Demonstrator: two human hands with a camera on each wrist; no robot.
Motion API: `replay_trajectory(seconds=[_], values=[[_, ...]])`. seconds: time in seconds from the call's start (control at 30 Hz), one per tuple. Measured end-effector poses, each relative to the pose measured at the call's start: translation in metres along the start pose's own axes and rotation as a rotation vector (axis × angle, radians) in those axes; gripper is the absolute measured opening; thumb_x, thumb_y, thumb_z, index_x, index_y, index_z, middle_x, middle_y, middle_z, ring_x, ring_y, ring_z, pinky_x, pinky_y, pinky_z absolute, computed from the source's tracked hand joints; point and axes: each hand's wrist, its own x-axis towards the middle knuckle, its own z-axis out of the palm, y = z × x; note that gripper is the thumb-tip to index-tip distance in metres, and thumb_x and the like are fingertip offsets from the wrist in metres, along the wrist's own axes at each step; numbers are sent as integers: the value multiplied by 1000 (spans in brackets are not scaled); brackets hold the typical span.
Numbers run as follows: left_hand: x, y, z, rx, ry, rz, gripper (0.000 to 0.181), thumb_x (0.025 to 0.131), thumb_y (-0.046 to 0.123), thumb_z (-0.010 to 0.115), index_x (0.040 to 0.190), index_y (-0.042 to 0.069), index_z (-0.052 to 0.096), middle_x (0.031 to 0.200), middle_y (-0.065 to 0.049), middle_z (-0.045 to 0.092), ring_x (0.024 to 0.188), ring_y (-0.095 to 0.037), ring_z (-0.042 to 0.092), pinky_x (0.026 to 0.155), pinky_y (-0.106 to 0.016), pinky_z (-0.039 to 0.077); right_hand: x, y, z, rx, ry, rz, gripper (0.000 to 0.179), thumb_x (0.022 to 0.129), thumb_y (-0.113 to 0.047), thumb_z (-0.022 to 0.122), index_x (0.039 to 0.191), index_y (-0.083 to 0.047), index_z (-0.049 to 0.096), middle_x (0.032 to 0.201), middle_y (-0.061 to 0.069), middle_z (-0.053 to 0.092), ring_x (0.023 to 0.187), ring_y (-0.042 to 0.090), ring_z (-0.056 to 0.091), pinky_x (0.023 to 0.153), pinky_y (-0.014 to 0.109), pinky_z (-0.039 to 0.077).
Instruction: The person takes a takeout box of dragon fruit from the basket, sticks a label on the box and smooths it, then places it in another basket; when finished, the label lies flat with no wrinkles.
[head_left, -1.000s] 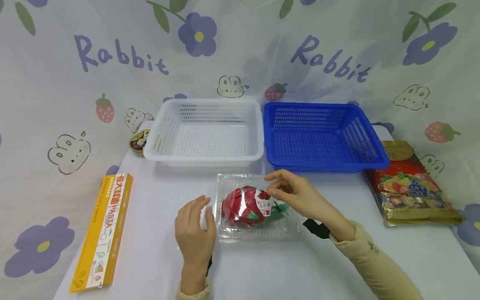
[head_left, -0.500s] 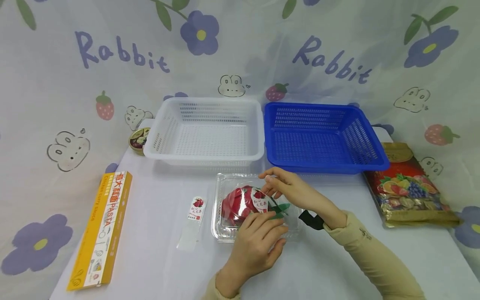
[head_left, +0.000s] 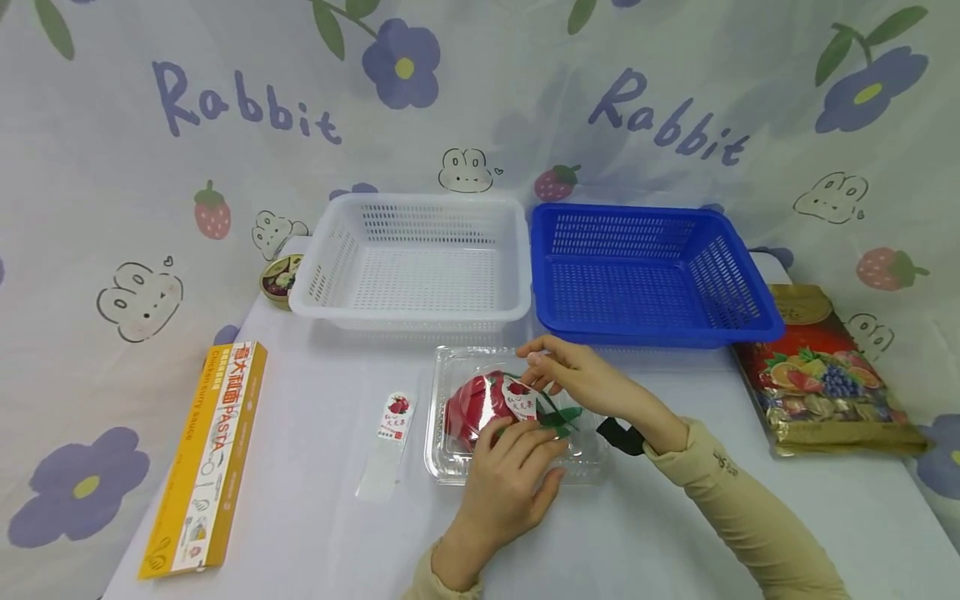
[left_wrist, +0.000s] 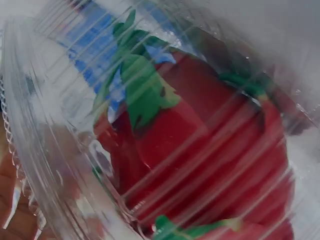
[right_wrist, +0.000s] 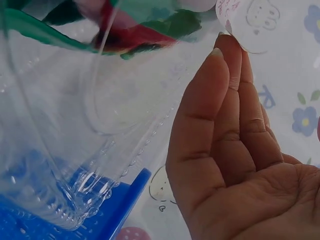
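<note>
A clear plastic clamshell box (head_left: 450,475) lies mid-table with a red dragon fruit (head_left: 472,408) inside; its green leaves point right. A white printed label (head_left: 520,404), rounded at the top, is over the lid. My right hand (head_left: 581,375) has its fingertips at the label's upper right edge, moving along with it. In the right wrist view, the fingers (right_wrist: 200,125) stretch up to the label's rounded end (right_wrist: 250,20). My left hand (head_left: 506,479) rests over the box's front side, its loosely bent fingertips at the label's lower edge. In the left wrist view, ribbed plastic covers the fruit (left_wrist: 200,150).
A similar label on a clear strip (head_left: 387,442) lies left of the box. Behind stand a white basket (head_left: 412,317) and a blue basket (head_left: 660,333). A yellow pasta box (head_left: 202,458) lies left, a round tin (head_left: 279,279) back left, a red-gold bag (head_left: 817,375) right.
My left hand has moved right, from beside the box onto its front, uncovering the label strip. My right hand and the label on the lid have shifted slightly left.
</note>
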Motion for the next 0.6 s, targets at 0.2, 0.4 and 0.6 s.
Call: replay_trajectory(seconds=[0.2, 0.4, 0.6], values=[[-3, -3, -1, 11, 21, -98, 17, 86, 23, 60, 97, 16, 71, 95, 5, 71, 92, -14, 65, 88, -38, 44, 0, 0, 1, -22, -12, -11, 43, 105, -33, 39, 131, -1, 51, 104, 11, 70, 95, 20, 67, 79, 36, 54], [-4, -6, -5, 73, 55, -233, 15, 85, 18, 59, 92, 14, 71, 88, 3, 71, 90, -17, 64, 86, -39, 43, -2, -1, 2, -40, -18, -10, 42, 105, -34, 38, 132, -4, 51, 107, 10, 70, 97, 23, 66, 79, 39, 53], [-4, -7, -3, 129, 83, -330, 12, 80, 13, 64, 89, 11, 72, 92, 0, 72, 92, -21, 62, 83, -39, 43, -6, -3, 4, -96, -30, -26, 38, 104, -33, 41, 135, -11, 49, 120, 12, 68, 112, 28, 63, 90, 47, 52]])
